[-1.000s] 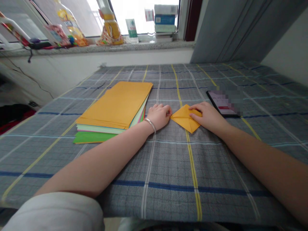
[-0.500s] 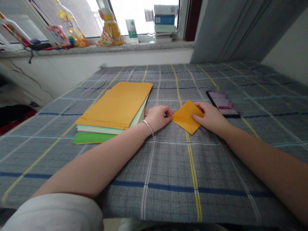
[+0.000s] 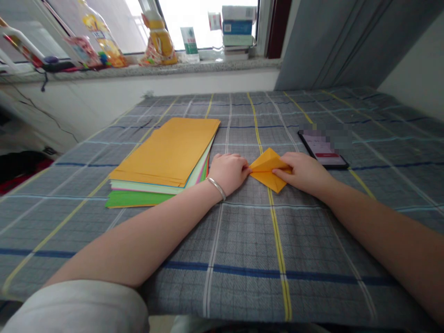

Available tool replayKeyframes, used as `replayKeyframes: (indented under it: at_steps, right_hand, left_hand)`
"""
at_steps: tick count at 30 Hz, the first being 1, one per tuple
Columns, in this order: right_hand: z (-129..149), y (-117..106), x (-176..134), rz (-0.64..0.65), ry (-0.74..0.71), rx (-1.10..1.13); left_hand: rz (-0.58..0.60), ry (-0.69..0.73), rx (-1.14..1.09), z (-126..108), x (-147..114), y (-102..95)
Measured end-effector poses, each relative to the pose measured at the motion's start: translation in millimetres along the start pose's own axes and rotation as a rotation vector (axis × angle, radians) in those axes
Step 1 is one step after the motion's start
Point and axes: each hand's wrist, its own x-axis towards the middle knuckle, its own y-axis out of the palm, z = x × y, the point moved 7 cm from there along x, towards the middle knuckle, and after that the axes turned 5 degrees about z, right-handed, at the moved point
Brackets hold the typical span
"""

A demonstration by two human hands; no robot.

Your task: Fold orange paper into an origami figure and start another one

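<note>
A folded piece of orange paper [image 3: 268, 178], roughly diamond-shaped, lies between my hands on the checked cloth. Its left corner is pinched in the fingertips of my left hand [image 3: 229, 172], which has a silver bangle [image 3: 217, 188] at the wrist. My right hand [image 3: 301, 170] grips the right side, thumb on top and the other fingers behind. A crease runs across the paper's middle, and its upper half stands slightly raised. Just left of my left hand is a stack of coloured paper [image 3: 169, 150], orange on top, with white, pink and green sheets beneath.
A phone [image 3: 324, 152] with a lit, partly blurred screen lies beyond my right hand. The grey checked cloth [image 3: 249, 240] covers the table. Along the windowsill [image 3: 208, 66] stand bottles, a tube [image 3: 189, 41] and stacked boxes [image 3: 238, 30]. A grey curtain [image 3: 322, 41] hangs at the right.
The orange paper has gone from a flatter diamond to a bent one, its right side squeezed inward by my right hand. My left fingers have closed more tightly on the left corner.
</note>
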Motion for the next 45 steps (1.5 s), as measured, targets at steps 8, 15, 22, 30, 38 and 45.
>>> replayKeyframes:
  at_steps: [8,15,22,30,38,45]
  right_hand:
    - [-17.6,-0.8,1.7,-0.025,0.270,0.180]
    - [-24.6,-1.4,2.1,-0.138,0.331,0.248]
    - [-14.9,3.3,3.9,-0.129,0.170,0.006]
    - [-14.3,9.7,6.5,-0.119,0.115,-0.122]
    - [-11.7,9.8,7.0,-0.118,0.145,-0.141]
    - [-13.4,10.9,8.3,-0.098,0.145,-0.122]
  left_hand:
    - [0.117,-0.096,-0.053,6.5,13.1,15.2]
    - [0.104,-0.087,0.030,2.7,14.2,16.6]
    - [0.072,-0.098,0.063,0.5,12.7,18.2]
    - [0.074,-0.098,0.095,0.6,15.7,18.3]
    - [0.067,-0.087,0.092,3.1,16.0,19.4]
    - [0.019,-0.079,0.063,11.1,13.5,11.5]
